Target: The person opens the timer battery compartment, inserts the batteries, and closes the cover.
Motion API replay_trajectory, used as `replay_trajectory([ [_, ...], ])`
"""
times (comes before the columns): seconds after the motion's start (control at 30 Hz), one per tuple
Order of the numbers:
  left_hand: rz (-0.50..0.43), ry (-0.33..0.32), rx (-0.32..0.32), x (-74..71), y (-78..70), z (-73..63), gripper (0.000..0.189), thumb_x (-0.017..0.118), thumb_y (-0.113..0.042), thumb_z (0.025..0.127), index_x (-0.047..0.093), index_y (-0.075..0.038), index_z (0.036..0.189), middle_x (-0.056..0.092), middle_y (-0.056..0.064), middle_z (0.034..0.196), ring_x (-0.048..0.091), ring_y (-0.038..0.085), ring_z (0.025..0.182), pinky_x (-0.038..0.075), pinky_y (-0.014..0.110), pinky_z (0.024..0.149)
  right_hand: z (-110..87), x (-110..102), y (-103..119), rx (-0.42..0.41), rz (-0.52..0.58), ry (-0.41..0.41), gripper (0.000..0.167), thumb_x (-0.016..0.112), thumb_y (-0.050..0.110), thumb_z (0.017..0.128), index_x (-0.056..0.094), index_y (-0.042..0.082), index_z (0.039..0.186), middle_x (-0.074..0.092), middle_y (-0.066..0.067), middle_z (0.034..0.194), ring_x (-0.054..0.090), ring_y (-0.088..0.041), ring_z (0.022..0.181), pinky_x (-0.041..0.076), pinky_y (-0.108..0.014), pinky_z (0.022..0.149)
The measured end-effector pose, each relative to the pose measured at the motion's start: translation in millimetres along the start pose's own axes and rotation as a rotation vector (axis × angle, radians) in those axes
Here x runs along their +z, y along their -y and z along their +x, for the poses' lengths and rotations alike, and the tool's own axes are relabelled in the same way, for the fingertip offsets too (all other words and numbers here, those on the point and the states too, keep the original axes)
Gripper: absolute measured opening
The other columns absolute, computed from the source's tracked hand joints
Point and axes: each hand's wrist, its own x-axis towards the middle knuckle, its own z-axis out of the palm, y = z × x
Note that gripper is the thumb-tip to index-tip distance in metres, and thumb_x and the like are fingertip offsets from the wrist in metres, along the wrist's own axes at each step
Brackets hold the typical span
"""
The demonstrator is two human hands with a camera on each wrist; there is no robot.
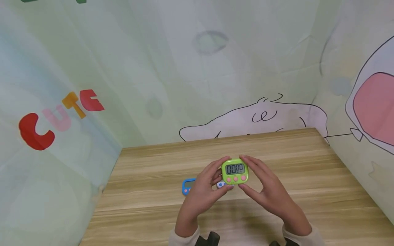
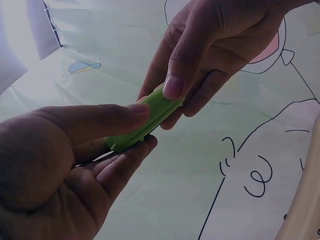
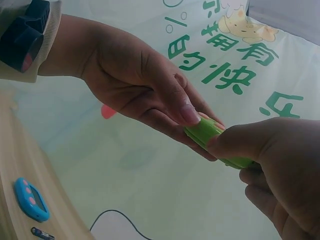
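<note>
A green digital timer [image 1: 235, 172] is held up over the table, its screen and pink buttons turned toward the head camera. The display reads zeros. My left hand [image 1: 201, 191] pinches its left side between thumb and fingers. On the opposite side, my right hand [image 1: 271, 191] grips it the same way. In the left wrist view the timer's green edge [image 2: 150, 117] shows between both thumbs and the fingers beneath. Behind the left hand lies a blue timer [image 1: 186, 187], partly covered. A white timer with blue buttons [image 1: 220, 184] peeks out below the green one.
The wood-grain table [image 1: 147, 171] stands against a printed cloth backdrop [image 1: 172, 68] with cartoon drawings and letters. In the right wrist view, a small dark cylinder like a battery [image 3: 42, 233] lies near the blue timer. Dark bands [image 3: 24, 37] sit over the sleeve cuffs.
</note>
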Motion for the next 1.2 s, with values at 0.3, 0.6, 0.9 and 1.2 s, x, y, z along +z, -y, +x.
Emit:
replay_trajectory([
  [0.3,0.108,0.01,0.031,0.9,20.0,1.5,0.074,0.074,-0.005,0.086,0.039,-0.023,0.149,0.048,-0.002,0.141,0.05,0.012,0.126,0.044,0.024,0.101,-0.7,0,-8,-0.047,-0.029,0.013,0.078,0.083,0.018,0.078,0.044,0.012,0.146,0.046,-0.004,0.142,0.046,-0.022,0.129,0.034,-0.02,0.108],
  [0.6,0.426,0.006,0.023,3.8,24.8,3.1,0.074,0.077,-0.019,0.085,0.04,-0.023,0.149,0.049,-0.005,0.142,0.047,0.013,0.129,0.045,0.036,0.104,-0.4,0,-19,-0.028,-0.105,0.06,0.074,0.083,0.025,0.077,0.049,0.013,0.141,0.049,-0.002,0.137,0.048,-0.019,0.125,0.041,-0.029,0.105],
  [0.9,0.513,0.063,-0.065,7.5,34.8,7.4,0.073,0.078,-0.021,0.085,0.042,-0.019,0.148,0.05,-0.002,0.142,0.051,0.016,0.125,0.047,0.035,0.101,-0.8,3,-29,0.022,-0.187,0.138,0.071,0.083,0.026,0.074,0.052,0.014,0.137,0.05,-0.001,0.131,0.05,-0.019,0.119,0.05,-0.041,0.095],
  [1.2,0.562,0.136,-0.189,6.9,59.7,12.0,0.069,0.076,-0.026,0.086,0.044,-0.013,0.146,0.049,0.004,0.143,0.048,0.021,0.13,0.042,0.039,0.106,-3.8,19,-64,0.125,-0.138,0.182,0.07,0.085,0.022,0.073,0.053,0.011,0.134,0.052,-0.002,0.128,0.051,-0.021,0.118,0.049,-0.044,0.096],
])
